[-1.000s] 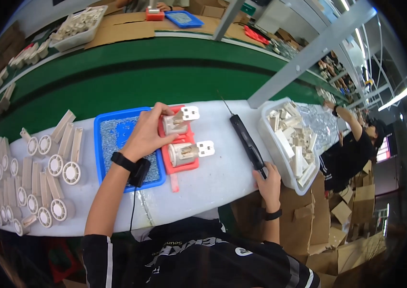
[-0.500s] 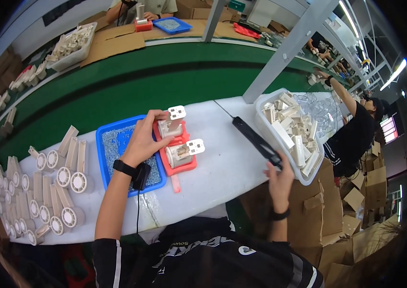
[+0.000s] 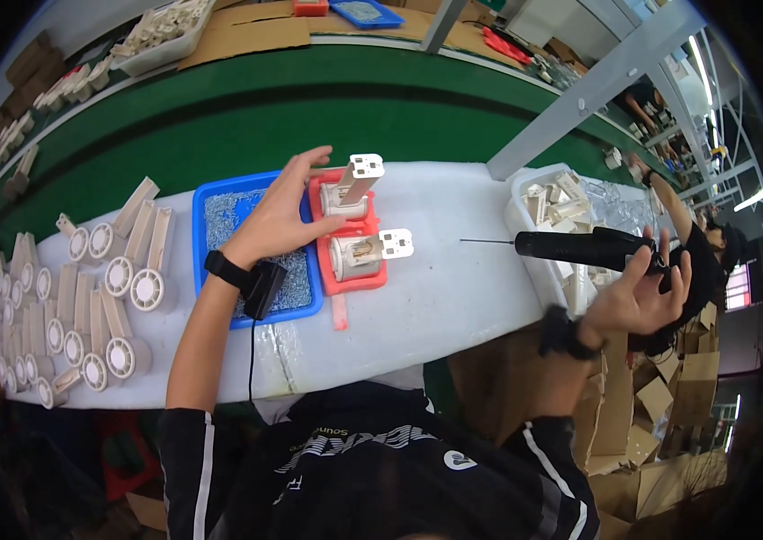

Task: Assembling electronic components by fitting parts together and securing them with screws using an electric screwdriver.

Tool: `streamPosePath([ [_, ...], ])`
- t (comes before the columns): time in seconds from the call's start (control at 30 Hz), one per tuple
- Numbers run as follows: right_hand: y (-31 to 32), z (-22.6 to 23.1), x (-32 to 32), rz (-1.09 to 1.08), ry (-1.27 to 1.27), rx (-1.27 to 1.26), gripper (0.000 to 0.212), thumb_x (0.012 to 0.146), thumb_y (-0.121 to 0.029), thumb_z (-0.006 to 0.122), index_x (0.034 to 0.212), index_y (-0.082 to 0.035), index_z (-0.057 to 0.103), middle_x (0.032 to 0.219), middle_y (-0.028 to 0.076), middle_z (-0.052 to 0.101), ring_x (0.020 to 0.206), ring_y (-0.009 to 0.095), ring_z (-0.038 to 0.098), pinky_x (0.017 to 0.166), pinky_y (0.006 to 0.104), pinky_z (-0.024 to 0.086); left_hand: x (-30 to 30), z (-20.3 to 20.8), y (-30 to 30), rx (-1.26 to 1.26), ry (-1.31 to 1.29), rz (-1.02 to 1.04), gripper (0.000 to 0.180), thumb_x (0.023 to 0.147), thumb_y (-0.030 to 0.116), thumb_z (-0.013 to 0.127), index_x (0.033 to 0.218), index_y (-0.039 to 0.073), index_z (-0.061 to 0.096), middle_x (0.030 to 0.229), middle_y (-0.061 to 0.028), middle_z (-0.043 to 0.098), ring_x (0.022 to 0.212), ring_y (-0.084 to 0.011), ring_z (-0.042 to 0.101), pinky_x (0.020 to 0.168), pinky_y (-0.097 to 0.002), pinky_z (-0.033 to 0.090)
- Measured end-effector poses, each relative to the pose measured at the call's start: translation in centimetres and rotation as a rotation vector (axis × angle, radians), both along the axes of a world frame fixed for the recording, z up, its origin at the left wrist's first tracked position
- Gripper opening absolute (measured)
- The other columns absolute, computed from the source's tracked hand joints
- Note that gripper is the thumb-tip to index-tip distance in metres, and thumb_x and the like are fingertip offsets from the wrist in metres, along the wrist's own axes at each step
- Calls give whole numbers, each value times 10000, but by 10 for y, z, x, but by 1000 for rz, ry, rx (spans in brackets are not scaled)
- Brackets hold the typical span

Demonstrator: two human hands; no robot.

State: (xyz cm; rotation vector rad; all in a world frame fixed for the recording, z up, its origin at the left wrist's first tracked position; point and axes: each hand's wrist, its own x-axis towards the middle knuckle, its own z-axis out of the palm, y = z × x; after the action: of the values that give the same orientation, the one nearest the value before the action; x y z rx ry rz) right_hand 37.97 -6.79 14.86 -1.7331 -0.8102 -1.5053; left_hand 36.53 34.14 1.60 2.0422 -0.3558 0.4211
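Observation:
My left hand (image 3: 278,220) is open, fingers spread around the far red fixture (image 3: 316,200), with the thumb pointing between the two fixtures. In that fixture sits a cream plastic housing (image 3: 361,180) with its arm tilted up. The near red fixture (image 3: 336,281) holds a second cream housing (image 3: 354,256), wires showing inside it. My right hand (image 3: 633,297) grips the rear end of a black electric screwdriver (image 3: 570,247), whose thin bit points left, level above the table. Beneath my left wrist lies a blue tray (image 3: 203,261) of small screws.
Many assembled cream parts with round grilles (image 3: 147,288) stand at the left. A clear bin (image 3: 523,211) of loose cream pieces is at the right, partly under the screwdriver. A grey post (image 3: 579,103) rises beyond the table (image 3: 453,297), before a green conveyor belt (image 3: 417,117). A co-worker (image 3: 714,279) is at the far right.
My right hand has taken hold of the screwdriver and lifted it from the table, swinging it to point left. My left hand stays by the fixtures. The whole view has shifted.

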Motion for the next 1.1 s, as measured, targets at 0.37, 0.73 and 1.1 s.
streamPosePath([
  [0.37, 51, -33, 27, 482, 572, 672, 353, 851, -19, 792, 1071, -80, 523, 1161, 97, 605, 902, 203, 675, 667, 324, 608, -55, 19, -27, 156, -56, -188, 483, 884, 318, 791, 1266, 58, 647, 1241, -137, 643, 1182, -304, 593, 1041, -414, 433],
  [0.73, 23, 62, 19, 1492, 559, 161, 224, 816, -76, 763, 886, -108, 553, 961, 11, 596, 514, 31, 563, 406, 163, 449, -52, -5, -38, 181, 0, -220, 421, 915, 240, 744, 1291, 73, 650, 1238, -100, 651, 1172, -274, 596, 1077, -404, 382],
  [1.1, 18, 77, -14, 1876, 129, 576, 331, 714, 44, 791, 899, -15, 524, 984, 66, 577, 487, 87, 653, 452, 188, 610, -53, -5, -40, 210, 54, -200, 491, 874, 177, 761, 1338, 79, 634, 1310, -97, 638, 1217, -275, 582, 1063, -403, 390],
])
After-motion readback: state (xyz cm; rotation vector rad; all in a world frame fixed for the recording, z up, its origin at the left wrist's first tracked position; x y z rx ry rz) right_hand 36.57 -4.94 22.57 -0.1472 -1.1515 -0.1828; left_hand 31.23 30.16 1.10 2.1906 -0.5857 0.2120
